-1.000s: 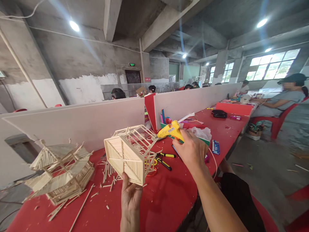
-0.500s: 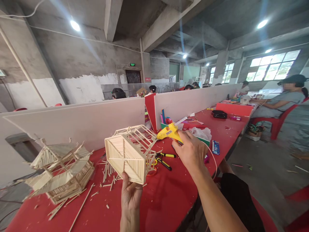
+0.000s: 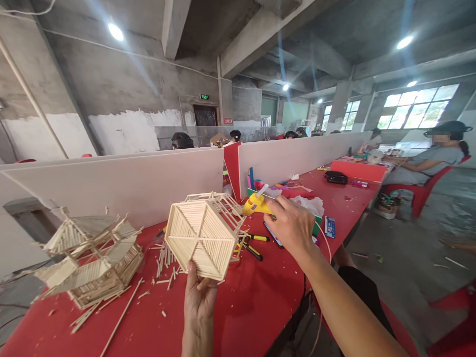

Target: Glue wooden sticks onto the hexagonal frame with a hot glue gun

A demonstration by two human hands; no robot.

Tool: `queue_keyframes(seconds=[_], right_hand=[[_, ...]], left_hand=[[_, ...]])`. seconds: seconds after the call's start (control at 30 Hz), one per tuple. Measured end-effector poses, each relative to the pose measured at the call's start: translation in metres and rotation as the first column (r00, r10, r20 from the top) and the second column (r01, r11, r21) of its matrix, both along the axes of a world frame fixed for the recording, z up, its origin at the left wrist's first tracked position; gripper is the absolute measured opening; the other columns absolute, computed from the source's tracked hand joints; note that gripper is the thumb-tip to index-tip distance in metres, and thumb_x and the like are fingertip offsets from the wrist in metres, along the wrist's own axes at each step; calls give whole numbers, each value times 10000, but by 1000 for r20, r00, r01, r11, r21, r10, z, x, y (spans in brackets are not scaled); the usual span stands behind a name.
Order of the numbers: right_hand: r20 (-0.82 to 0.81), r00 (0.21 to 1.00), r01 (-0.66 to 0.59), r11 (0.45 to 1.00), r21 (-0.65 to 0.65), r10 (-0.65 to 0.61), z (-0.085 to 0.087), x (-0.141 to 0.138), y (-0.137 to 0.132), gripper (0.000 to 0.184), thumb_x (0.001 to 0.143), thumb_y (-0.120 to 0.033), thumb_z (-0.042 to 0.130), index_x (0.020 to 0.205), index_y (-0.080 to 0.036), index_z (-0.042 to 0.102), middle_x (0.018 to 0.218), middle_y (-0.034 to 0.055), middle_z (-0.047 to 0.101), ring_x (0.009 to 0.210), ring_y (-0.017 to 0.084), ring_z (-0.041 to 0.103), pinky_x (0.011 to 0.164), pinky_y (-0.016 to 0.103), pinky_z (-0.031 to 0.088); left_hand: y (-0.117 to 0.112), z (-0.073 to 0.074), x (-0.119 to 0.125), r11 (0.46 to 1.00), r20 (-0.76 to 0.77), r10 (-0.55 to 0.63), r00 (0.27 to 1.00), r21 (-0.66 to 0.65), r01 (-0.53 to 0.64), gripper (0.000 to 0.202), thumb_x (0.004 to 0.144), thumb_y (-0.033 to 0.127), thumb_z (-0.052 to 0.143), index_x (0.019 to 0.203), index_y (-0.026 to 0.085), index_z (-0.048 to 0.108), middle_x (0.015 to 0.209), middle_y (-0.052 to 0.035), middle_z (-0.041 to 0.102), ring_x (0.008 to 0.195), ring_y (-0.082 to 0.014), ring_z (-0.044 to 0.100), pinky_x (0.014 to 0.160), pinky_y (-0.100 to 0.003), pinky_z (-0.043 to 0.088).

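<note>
My left hand is closed on the lower edge of a hexagonal stick frame, held up above the red table with its slatted hexagon face turned toward me. My right hand grips a yellow glue gun, whose nozzle points left and touches the frame's far right side. A thin white cord runs from the gun down past my right forearm.
A stick-built pagoda model stands at the left of the table among several loose sticks. Yellow-handled pliers lie under the frame. A white partition backs the table. A seated person works at the far right.
My left hand has turned the frame so its hexagon face is flatter toward me. The glue gun has moved slightly left and down against the frame's far side.
</note>
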State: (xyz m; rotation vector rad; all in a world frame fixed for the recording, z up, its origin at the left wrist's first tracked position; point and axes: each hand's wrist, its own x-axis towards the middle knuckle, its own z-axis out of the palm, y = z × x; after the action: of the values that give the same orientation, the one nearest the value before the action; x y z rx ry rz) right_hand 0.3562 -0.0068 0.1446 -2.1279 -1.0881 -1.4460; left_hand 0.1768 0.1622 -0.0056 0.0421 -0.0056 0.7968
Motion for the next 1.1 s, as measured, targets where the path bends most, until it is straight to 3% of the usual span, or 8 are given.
queue_keyframes(seconds=[0.1,0.23,0.4,0.57,0.73,0.97,1.1], right_hand=[[12,1000,-14,1000,-22,14,-1,4,-2,300,795,-161,552,1041,-279,676,766,-27,624,680,117,510,591,302,227],[7,998,-63,997,-49,63,2,11,-12,298,777,-158,561,1021,-277,682,761,-32,619,674,115,510,583,294,228],[-63,993,-104,995,-10,103,4,20,-34,281,792,-216,581,1041,-284,690,761,-30,627,646,118,497,569,286,221],[-80,990,-117,993,29,119,3,27,-54,292,808,-240,576,1075,-274,691,765,-13,649,676,137,533,569,283,226],[-91,984,-146,988,53,150,1,36,-73,292,802,-230,574,1067,-277,689,765,-22,653,671,129,537,560,283,221],[-95,974,-192,972,133,205,-3,41,-87,267,797,-254,603,1048,-263,693,774,-23,665,681,129,564,565,285,245],[-84,964,-242,964,107,251,0,38,-91,318,772,-211,599,1073,-255,690,782,-11,674,660,129,556,558,288,242]], left_hand=[[-5,13,0,999,-69,31,997,-25,-33,432,1038,189,260,1137,173,680,922,-88,769,594,-65,702,335,9,389],[-10,51,-5,994,-250,51,967,-78,-73,383,1034,188,291,1038,138,671,889,-84,768,490,-51,662,255,0,303],[-14,103,-13,991,-434,134,891,85,-107,284,1017,166,363,977,104,637,792,-48,741,297,-8,482,194,-35,262],[-28,137,-15,977,-500,187,845,182,-109,260,1016,175,379,932,89,610,766,-44,713,266,10,421,177,-40,238],[-45,155,-15,962,-525,210,825,259,-80,218,1009,165,403,934,111,601,775,-32,692,304,-2,480,188,-39,265],[-58,164,-20,955,-532,229,815,285,-83,208,999,157,419,904,103,596,718,-22,688,314,-20,505,182,-47,275],[-67,168,-23,953,-543,219,811,296,-59,220,998,154,416,891,109,602,729,-28,709,290,-13,484,189,-49,296]])
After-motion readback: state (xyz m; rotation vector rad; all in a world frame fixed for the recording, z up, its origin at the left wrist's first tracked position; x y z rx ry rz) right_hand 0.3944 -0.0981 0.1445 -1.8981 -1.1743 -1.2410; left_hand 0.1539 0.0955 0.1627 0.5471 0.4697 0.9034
